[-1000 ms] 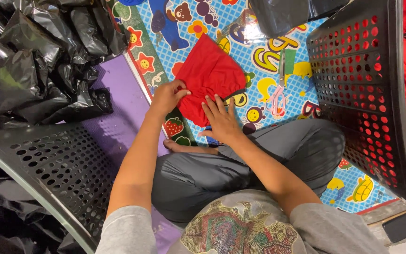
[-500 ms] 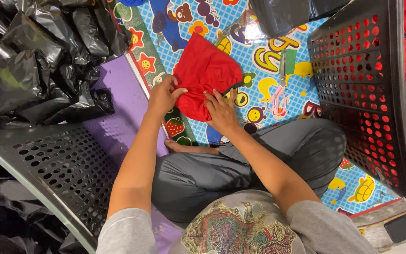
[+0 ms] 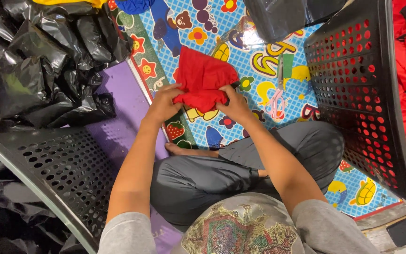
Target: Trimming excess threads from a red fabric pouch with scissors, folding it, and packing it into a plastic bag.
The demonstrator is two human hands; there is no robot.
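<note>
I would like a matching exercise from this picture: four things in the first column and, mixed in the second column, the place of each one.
Things:
1. red cloth
2. scissors
3. black plastic bags
4. black basket with holes

Places:
A. piled at the upper left
B. between the left hand and right hand
C. standing at the right, red fabric behind it
D. lying on the colourful mat, right of the hands

Pairs: 1-B, 2-D, 3-A, 4-C
</note>
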